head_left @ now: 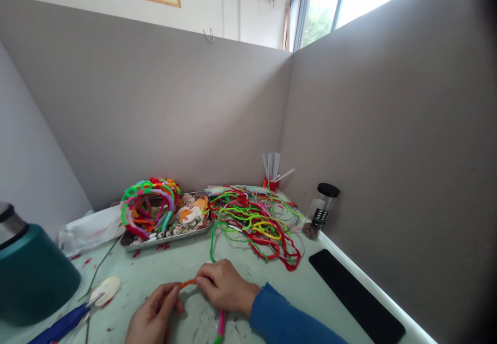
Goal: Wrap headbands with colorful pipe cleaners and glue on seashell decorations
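My left hand pinches one end of a short orange cord near the front of the table. On its other end, my right hand is closed with thumb and fingers together. The cord is stretched between the two hands, and parts of it are hidden in the fingers. A green strand runs from the pile down behind my right hand. Below that hand a pink cord with a green tip shows on the table.
A metal tray holds colourful wrapped rings and small discs. Beside it lie tangled coloured cords. A lidded jar and black strip are right; a teal bottle, blue-handled tool and pale disc left.
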{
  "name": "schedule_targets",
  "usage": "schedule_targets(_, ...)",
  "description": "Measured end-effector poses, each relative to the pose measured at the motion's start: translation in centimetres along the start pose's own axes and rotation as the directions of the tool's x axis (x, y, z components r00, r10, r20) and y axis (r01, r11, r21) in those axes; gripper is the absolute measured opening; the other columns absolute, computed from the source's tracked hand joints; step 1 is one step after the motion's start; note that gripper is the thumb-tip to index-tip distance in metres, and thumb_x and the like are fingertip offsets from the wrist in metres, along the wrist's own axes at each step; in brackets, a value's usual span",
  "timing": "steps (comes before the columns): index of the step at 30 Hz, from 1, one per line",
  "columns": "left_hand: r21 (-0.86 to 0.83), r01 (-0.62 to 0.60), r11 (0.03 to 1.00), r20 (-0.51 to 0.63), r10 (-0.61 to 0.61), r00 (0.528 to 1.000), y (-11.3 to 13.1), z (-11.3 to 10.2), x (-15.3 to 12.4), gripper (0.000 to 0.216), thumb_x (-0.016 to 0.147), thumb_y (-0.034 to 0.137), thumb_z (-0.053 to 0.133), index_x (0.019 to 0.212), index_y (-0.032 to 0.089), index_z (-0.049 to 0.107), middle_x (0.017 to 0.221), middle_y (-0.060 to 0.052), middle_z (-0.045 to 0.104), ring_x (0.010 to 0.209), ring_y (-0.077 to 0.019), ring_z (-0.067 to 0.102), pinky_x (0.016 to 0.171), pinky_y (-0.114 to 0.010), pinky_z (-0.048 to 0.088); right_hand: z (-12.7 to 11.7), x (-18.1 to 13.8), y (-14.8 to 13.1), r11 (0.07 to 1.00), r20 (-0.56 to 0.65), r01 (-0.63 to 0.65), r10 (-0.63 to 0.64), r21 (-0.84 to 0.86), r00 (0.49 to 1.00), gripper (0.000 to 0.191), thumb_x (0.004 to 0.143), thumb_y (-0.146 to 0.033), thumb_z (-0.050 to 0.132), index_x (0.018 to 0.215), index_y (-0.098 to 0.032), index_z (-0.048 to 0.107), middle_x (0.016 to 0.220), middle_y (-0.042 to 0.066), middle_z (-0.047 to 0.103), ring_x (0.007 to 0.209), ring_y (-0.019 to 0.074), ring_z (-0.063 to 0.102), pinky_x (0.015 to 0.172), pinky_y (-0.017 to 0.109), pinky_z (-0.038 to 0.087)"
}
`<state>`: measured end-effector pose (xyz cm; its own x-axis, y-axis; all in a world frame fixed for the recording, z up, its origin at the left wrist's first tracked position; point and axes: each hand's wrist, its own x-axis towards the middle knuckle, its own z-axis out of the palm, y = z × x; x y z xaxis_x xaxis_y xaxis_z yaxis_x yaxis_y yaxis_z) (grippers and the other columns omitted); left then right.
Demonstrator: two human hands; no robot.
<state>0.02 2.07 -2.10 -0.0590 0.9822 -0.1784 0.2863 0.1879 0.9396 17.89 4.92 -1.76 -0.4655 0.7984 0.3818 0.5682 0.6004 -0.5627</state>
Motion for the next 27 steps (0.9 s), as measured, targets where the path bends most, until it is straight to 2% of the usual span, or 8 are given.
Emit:
schedule_targets(5,-0.02,-0.027,0.999,-0.04,0.026,0.999,-0.16,0.37,-0.1,0.051,0.063,0.064,0.051,0.084,0.018,0.059,0.056,0.003,0.058,0.028,-0.0072,0.036,0.029,-0.02,0.025,-0.31,0.02,-0.18,0.993,0.026,-0.019,0.016,0.12,1.0,0.022,0.085,-0.019,0.043,0.077,-0.018,0.064,0.059,-0.002,0.062,0.055,0.0094,0.056,0.059,0.017,0.04)
schedule_targets(9,0.003,-0.013,1.0,0.003,0.013,1.0,-0.13,0.14,-0.15,0.047,0.067,0.06,0.051,0.087,0.017,0.059,0.058,0.003,0.059,0.029,-0.0074,0.038,0.03,-0.019,0.026,-0.06,0.08,-0.13,0.988,0.007,-0.058,0.057,0.146,0.998,0.021,0.084,-0.021,0.046,0.075,-0.018,0.064,0.057,-0.002,0.06,0.052,0.0091,0.052,0.054,0.018,0.037)
schedule_targets(12,0.021,-0.055,0.998,0.021,0.054,0.998,0.05,-0.08,-0.28,0.041,0.074,0.054,0.048,0.087,0.017,0.059,0.059,0.003,0.059,0.032,-0.0074,0.04,0.032,-0.019,0.028,0.01,0.1,-0.15,0.985,0.001,-0.065,0.066,0.161,0.998,0.021,0.084,-0.022,0.046,0.074,-0.018,0.064,0.056,-0.002,0.059,0.052,0.0093,0.051,0.052,0.018,0.035)
schedule_targets(19,0.03,-0.089,0.996,0.017,0.088,0.996,0.12,0.03,-0.45,0.038,0.078,0.051,0.044,0.087,0.017,0.058,0.059,0.003,0.06,0.031,-0.0068,0.039,0.032,-0.019,0.028,-0.1,-0.02,-0.25,0.944,0.031,-0.078,0.072,0.321,0.997,0.025,0.085,-0.023,0.045,0.067,-0.016,0.06,0.052,-0.003,0.053,0.049,0.0082,0.045,0.05,0.018,0.033)
schedule_targets(23,0.036,-0.081,0.996,0.02,0.08,0.997,-0.19,0.03,-0.32,0.039,0.078,0.051,0.043,0.087,0.016,0.058,0.06,0.003,0.06,0.03,-0.0068,0.038,0.032,-0.019,0.029,-0.06,-0.1,-0.23,0.92,0.05,-0.104,0.092,0.377,0.995,0.021,0.084,-0.022,0.046,0.072,-0.015,0.061,0.054,-0.003,0.054,0.049,0.0077,0.044,0.049,0.018,0.033)
schedule_targets(27,0.052,-0.057,0.997,0.016,0.056,0.998,-0.33,0.0,-0.2,0.04,0.078,0.052,0.042,0.086,0.017,0.057,0.06,0.003,0.06,0.03,-0.0066,0.039,0.032,-0.019,0.027,0.02,-0.14,-0.09,0.928,0.046,-0.103,0.092,0.359,0.995,0.017,0.081,-0.019,0.047,0.077,-0.015,0.064,0.054,-0.003,0.054,0.048,0.0074,0.043,0.047,0.017,0.032)
